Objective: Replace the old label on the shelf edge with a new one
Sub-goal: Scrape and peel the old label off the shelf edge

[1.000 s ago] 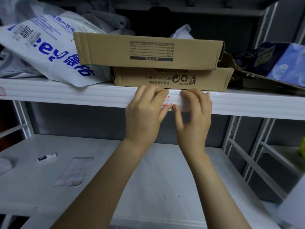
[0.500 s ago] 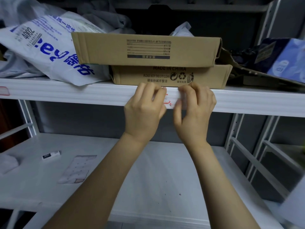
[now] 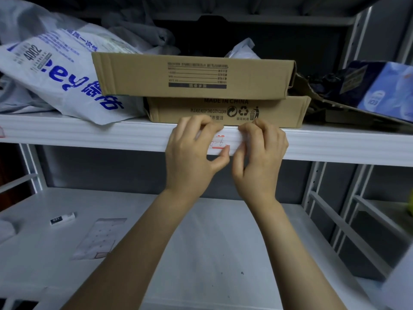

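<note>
A small white label (image 3: 219, 143) with a red border and handwriting lies on the front of the white shelf edge (image 3: 89, 135), in the gap between my two hands. My left hand (image 3: 192, 153) has its fingers curled over the label's left end and its thumb tip touches the label's lower edge. At the label's right end my right hand (image 3: 261, 157) curls its fingers over the edge, with the thumb hanging below the shelf. Both ends of the label are hidden under my fingers.
Two flat cardboard boxes (image 3: 194, 74) are stacked on the shelf just behind my hands. A white bag with blue print (image 3: 67, 81) lies at the left, a blue package (image 3: 384, 88) at the right. The lower shelf holds a label sheet (image 3: 100, 238) and a small white stick (image 3: 62, 218).
My hands have drawn slightly apart, so more of the label shows between them. The fingers of both hands are more curled over the shelf edge.
</note>
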